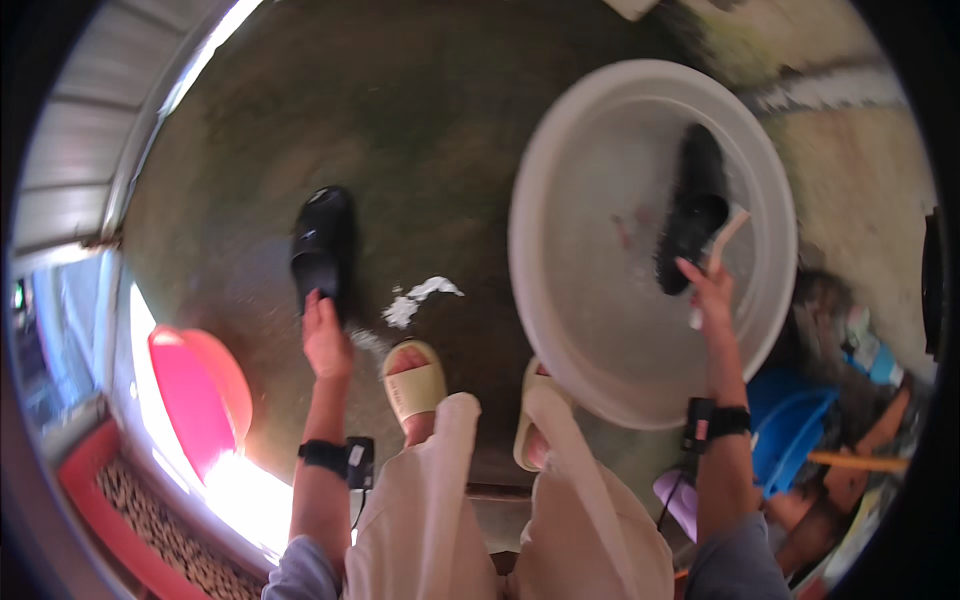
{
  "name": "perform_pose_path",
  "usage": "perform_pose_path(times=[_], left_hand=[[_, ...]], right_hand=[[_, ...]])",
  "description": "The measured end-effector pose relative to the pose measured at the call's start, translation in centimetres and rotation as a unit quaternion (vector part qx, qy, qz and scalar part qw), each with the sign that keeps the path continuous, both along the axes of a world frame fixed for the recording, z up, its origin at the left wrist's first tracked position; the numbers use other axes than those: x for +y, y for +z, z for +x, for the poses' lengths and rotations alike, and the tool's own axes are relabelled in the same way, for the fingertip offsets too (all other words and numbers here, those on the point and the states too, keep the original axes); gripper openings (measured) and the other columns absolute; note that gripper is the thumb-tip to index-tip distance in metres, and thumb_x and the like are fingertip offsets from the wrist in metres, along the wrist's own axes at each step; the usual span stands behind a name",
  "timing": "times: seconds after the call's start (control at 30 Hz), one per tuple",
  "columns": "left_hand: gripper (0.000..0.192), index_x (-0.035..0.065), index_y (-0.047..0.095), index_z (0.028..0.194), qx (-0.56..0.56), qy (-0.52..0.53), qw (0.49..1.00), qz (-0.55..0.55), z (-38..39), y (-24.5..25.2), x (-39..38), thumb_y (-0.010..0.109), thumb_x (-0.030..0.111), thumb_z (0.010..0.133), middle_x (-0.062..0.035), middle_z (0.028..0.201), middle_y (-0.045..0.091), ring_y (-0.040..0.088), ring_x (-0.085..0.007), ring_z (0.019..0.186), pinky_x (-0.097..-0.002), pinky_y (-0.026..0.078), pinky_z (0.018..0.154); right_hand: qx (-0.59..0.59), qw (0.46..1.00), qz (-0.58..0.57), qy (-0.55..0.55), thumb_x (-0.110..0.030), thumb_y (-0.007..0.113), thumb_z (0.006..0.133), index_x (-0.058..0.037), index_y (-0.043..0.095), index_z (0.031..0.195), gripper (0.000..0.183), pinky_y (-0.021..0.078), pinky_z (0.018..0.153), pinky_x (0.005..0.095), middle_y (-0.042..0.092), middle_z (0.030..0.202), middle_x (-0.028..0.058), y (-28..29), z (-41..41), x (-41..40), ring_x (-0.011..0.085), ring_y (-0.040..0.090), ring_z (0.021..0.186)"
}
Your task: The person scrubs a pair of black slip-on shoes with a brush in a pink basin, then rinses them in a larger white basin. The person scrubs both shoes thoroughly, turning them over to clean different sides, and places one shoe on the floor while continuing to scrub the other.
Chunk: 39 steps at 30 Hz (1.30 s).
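My left hand [328, 341] is at the heel of a black clog-style slipper [324, 232], its fingertips over the heel edge and its thumb hidden. This slipper points away from me over the wet floor. In my right hand [712, 296] is a slim tool with a pale pink handle [729, 234]; its working end cannot be made out. That hand is over a large whitish plastic basin [536, 225], with one finger against the heel of a second black slipper [697, 172]. The second slipper lies in cloudy water on the basin's right side.
White foam [409, 304] lies on the dark floor [427, 150] before my yellow sandals [415, 379]. A pink tub [195, 390] stands at left. On the right are a blue plastic container [787, 427], a lilac slipper [676, 499] and another person's arm [889, 416].
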<state>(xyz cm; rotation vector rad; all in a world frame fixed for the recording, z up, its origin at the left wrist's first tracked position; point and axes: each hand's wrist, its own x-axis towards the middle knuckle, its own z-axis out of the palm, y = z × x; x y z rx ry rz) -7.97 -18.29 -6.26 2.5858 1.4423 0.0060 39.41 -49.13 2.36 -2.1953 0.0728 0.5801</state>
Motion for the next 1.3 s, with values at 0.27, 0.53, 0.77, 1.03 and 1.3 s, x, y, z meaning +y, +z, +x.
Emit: perform_pose_path(times=[0.27, 0.53, 0.77, 1.03, 1.3], left_hand=[[0.038, 0.0057, 0.057, 0.109, -0.168, 0.124, 0.948, -0.239, 9.3, 7.9, 2.1, 0.066, -0.001, 0.073, -0.0143, 0.110, 0.062, 0.062, -0.0261, 0.096, -0.0345, 0.050, 0.083], [0.039, -0.0020, 0.051, 0.119, -0.417, 0.007, 0.687, -0.595, 28.1, 15.3, -5.0, 0.065, 0.007, 0.083, -0.0141, 0.112, 0.060, 0.058, -0.0200, 0.104, -0.0297, 0.047, 0.087], [0.075, -0.0045, 0.027, 0.134, -0.307, 0.127, 0.660, -0.674, 32.6, 10.6, -11.2, 0.071, 0.004, 0.074, -0.0218, 0.121, 0.053, 0.056, -0.0256, 0.107, -0.0342, 0.046, 0.090], [0.057, -0.0037, 0.037, 0.124, -0.307, 0.052, 0.725, -0.614, 32.1, 5.9, -12.9, 0.067, 0.000, 0.076, -0.0218, 0.110, 0.060, 0.058, -0.0340, 0.105, -0.0379, 0.045, 0.090], [0.061, -0.0068, 0.030, 0.125, -0.179, -0.053, 0.841, -0.507, 31.1, 8.2, -13.1, 0.064, 0.007, 0.076, -0.0311, 0.102, 0.060, 0.056, -0.0455, 0.103, -0.0455, 0.043, 0.090]], right_hand=[[0.093, 0.992, 0.070, -0.045, -0.011, 0.076, 0.075, -0.0040, 0.049, 0.102, 0.038, 0.0335, 0.034, 0.0238, 0.052, 0.065, 0.0008, -1.1, -2.9, 3.1, 0.0079, 0.039, 0.040], [0.269, 0.936, 0.218, -0.067, -0.004, 0.065, 0.084, -0.0076, 0.045, 0.110, 0.033, 0.0314, 0.033, 0.0229, 0.045, 0.063, -0.0021, 1.6, -6.5, 5.4, 0.0063, 0.038, 0.038], [0.298, 0.914, 0.251, -0.115, -0.011, 0.060, 0.089, -0.0108, 0.048, 0.120, 0.034, 0.0313, 0.036, 0.0217, 0.050, 0.064, -0.0010, 3.3, -8.9, 5.4, 0.0059, 0.037, 0.039], [-0.029, 0.990, -0.001, 0.139, -0.019, 0.049, 0.095, -0.0148, 0.042, 0.138, 0.044, 0.0467, 0.050, 0.0337, 0.062, 0.078, 0.0106, 7.7, -10.8, -0.1, 0.0178, 0.054, 0.049], [-0.024, 0.940, -0.160, 0.300, -0.013, 0.047, 0.094, -0.0059, 0.056, 0.123, 0.031, 0.0474, 0.067, 0.0415, 0.061, 0.082, 0.0234, 7.3, -10.2, 2.7, 0.0388, 0.059, 0.072]])
